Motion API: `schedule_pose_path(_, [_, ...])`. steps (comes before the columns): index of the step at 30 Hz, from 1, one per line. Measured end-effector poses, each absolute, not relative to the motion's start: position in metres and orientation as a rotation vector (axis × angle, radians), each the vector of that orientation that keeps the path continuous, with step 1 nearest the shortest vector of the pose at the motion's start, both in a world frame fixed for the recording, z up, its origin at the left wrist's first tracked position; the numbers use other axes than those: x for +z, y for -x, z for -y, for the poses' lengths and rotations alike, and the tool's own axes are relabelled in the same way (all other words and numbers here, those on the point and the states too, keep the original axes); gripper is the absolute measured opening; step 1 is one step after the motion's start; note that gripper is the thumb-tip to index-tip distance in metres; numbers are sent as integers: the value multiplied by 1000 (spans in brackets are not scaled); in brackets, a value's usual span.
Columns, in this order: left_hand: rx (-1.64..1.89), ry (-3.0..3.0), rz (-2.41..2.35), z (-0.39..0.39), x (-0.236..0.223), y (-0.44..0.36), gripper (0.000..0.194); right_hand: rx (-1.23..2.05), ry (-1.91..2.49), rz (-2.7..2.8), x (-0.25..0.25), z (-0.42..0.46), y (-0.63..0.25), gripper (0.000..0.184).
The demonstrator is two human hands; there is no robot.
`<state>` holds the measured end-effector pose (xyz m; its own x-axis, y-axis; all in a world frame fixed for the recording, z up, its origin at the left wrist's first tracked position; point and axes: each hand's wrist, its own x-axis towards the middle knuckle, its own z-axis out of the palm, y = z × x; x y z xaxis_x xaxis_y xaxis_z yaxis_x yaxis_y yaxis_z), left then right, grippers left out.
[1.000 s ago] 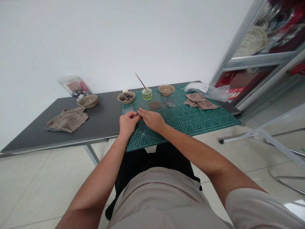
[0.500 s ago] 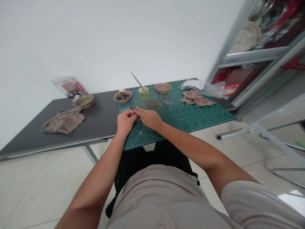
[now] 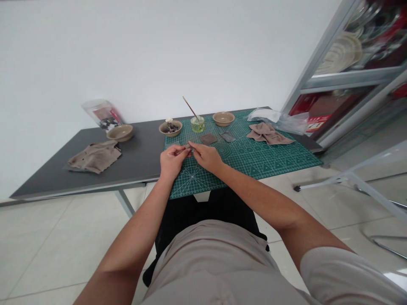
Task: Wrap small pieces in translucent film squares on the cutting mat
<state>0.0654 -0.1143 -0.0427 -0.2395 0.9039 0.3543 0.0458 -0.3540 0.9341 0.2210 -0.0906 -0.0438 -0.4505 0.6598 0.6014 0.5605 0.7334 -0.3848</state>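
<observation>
Both hands meet over the green cutting mat (image 3: 244, 159). My left hand (image 3: 172, 161) is closed, its thumb and fingers pinching something small and greyish that I cannot make out. Against it, the fingers of my right hand (image 3: 207, 157) are bent and pressed to the same small thing. Just beyond them lie a brown square piece (image 3: 208, 139) and a small clear packet (image 3: 227, 136). Behind these stands a glass jar (image 3: 197, 124) of yellow-green liquid with a thin brush (image 3: 190, 106) leaning in it.
A bowl of dark pieces (image 3: 171, 128) stands left of the jar, another bowl (image 3: 223, 119) right of it. A brown cloth (image 3: 269, 134) and plastic bag (image 3: 286, 120) lie at right. On the left are a cloth (image 3: 94, 156), a bowl (image 3: 120, 133) and a clear container (image 3: 101, 114).
The whole view has shifted slightly, so the table's things appear further right. My hands stay together, with the right fingers now more bent and the small greyish thing showing between them.
</observation>
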Motion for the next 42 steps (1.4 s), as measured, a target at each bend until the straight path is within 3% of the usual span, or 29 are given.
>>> schedule_pose_path(7, [1501,-1655,-1506,119,-32,-63,11,88,790,2262,-48,91,-219,42])
schedule_pose_path(11, [1584,-1538,-1400,117,-36,-64,9,106,819,2233,-45,93,-221,43])
schedule_pose_path(16, [1693,-1293,-1154,114,-42,-66,22,168,913,2177,-40,94,-223,45])
schedule_pose_path(24, [1489,-1597,-1439,119,-35,-64,13,120,758,2261,-46,93,-223,44])
schedule_pose_path(28, [1560,-1520,-1358,117,-39,-64,10,147,799,2241,-44,95,-223,44])
schedule_pose_path(33, [1618,-1331,-1184,115,-43,-64,25,201,933,2182,-43,93,-220,42])
schedule_pose_path(38, [1732,-1257,-1107,114,-39,-62,24,246,969,2075,-42,87,-220,38])
schedule_pose_path(42, [1631,-1298,-1148,110,-39,-62,25,284,976,1926,-40,84,-222,33])
